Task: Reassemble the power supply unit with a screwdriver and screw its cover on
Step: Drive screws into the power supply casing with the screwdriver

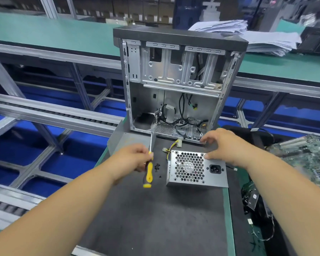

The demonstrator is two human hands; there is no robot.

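Your left hand (132, 159) grasps one yellow screwdriver (149, 168), shaft up, tip lost against the computer case (175, 84). A few small black screws (157, 167), too tiny to count, lie beside the power supply (196, 169) on the mat (155, 218); your right hand (224, 145) rests released on its far corner.

An electronics assembly workshop: roller conveyor line (50, 115), green-topped benches (44, 32), circuit boards (307, 154).

A dark matted surface (155, 218) with a green edge carries the power supply unit (196, 169), small black screws (157, 166) just left of it, a grey metal cover (127, 143), and an open computer case (174, 85) standing upright behind.
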